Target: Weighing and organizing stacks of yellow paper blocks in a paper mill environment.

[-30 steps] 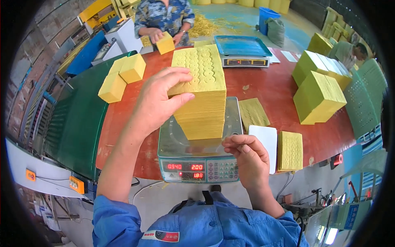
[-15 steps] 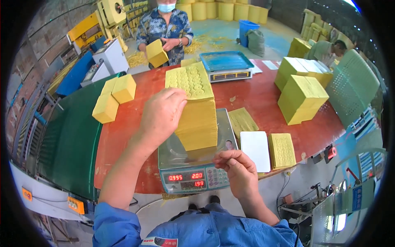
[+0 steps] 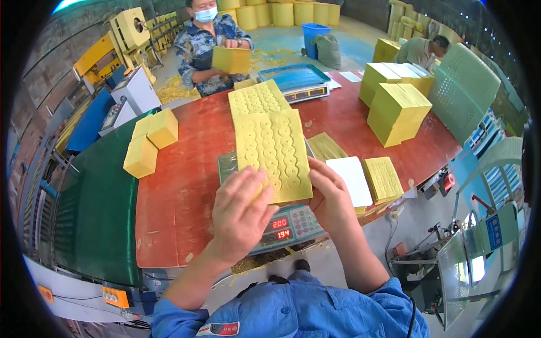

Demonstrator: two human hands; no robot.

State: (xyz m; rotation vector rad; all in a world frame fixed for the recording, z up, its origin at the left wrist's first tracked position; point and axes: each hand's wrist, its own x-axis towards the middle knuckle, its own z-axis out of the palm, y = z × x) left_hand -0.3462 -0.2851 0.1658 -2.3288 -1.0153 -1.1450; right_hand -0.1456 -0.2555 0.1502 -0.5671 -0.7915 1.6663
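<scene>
A thin bundle of yellow embossed paper sheets point(image 3: 273, 149) is between my hands, its patterned face tilted up at me. My left hand point(image 3: 239, 214) has its fingers laid over the lower left corner. At the lower right edge, my right hand point(image 3: 333, 197) grips from the side, its fingertips partly hidden behind the paper. Just beyond stands a tall stack of the same yellow paper point(image 3: 259, 97), mostly covered by the bundle. Beneath is a digital scale point(image 3: 304, 221) with a lit red display; my left hand and the paper block part of it.
Right of the scale lie a loose yellow sheet point(image 3: 327, 147), a white pad point(image 3: 350, 180) and a small yellow stack point(image 3: 384, 177). Yellow blocks point(image 3: 399, 112) stand farther right, others point(image 3: 151, 141) at left by the green conveyor point(image 3: 93, 203). Across the red table point(image 3: 191, 169), a masked co-worker handles a yellow block point(image 3: 231, 60).
Both hands have come together on a bundle of yellow sheets, now in front of the stack. My right hand was pinched and apart from the paper before. The co-worker's block has turned and risen.
</scene>
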